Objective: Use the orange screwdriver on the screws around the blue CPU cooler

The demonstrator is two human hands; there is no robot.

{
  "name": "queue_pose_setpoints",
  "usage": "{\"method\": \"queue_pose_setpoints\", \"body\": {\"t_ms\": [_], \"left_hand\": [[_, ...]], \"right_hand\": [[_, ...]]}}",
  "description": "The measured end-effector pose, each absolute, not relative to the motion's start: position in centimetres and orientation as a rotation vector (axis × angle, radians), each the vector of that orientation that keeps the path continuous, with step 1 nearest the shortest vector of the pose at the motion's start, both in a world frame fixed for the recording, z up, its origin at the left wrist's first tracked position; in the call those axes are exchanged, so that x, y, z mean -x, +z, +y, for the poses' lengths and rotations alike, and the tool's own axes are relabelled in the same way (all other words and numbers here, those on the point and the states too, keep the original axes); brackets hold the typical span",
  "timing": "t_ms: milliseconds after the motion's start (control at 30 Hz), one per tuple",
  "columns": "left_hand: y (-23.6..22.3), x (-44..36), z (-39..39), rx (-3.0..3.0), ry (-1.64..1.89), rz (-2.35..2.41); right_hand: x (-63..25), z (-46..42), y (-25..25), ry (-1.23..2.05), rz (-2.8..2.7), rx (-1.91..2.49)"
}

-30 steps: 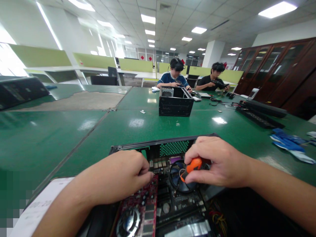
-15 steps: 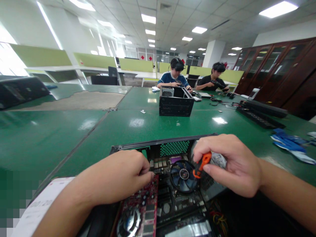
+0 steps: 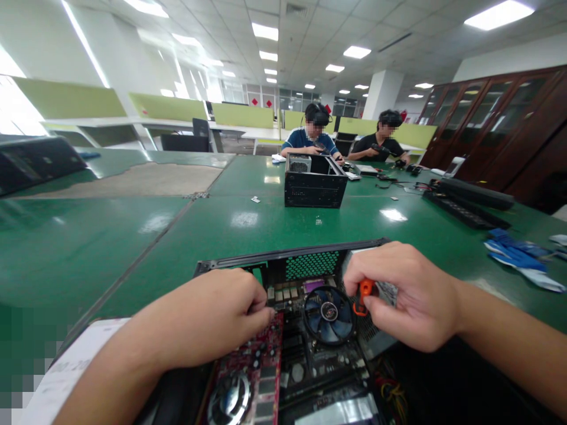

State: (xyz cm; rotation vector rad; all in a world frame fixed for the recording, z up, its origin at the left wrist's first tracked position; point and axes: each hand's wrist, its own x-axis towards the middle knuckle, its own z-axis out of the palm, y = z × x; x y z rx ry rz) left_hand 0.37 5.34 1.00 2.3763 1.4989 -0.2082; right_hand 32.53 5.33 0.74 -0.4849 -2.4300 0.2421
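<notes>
An open computer case (image 3: 292,250) lies in front of me, its inside facing up. In it are a red graphics card (image 3: 267,378) with a round silver fan and a black CPU cooler fan (image 3: 329,311). My left hand (image 3: 230,307) is closed in a pinch at the far end of the graphics card; what its fingertips hold is hidden. Over the right side of the CPU cooler fan, my right hand (image 3: 410,295) grips an orange-and-black screwdriver (image 3: 364,297) by its handle. The screwdriver's tip does not show.
Another black case (image 3: 315,189) stands farther back on the green table (image 3: 212,224). Blue-and-white gloves (image 3: 522,257) and black computer parts (image 3: 469,203) lie at the right. A white sheet (image 3: 75,360) is at lower left. Two people sit across the table.
The screwdriver has turned in my right hand and appears shorter, its black end less visible. My right hand has shifted slightly left. My left hand stays at the graphics card.
</notes>
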Motion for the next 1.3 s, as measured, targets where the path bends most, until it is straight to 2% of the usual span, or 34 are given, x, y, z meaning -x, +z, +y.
{"method": "queue_pose_setpoints", "body": {"t_ms": [733,1033,1300], "left_hand": [[1.12,-0.43,5.32,-2.374,-0.235,1.494],[0.93,-0.15,5.34,-2.398,-0.16,1.437],[0.96,-0.13,5.42,-2.393,-0.155,1.433]], "right_hand": [[-32.48,5.19,0.5,0.264,-2.437,0.463],[-32.61,5.84,0.35,0.193,-2.496,0.585],[-32.64,5.53,0.36,0.327,-2.492,0.685]]}}
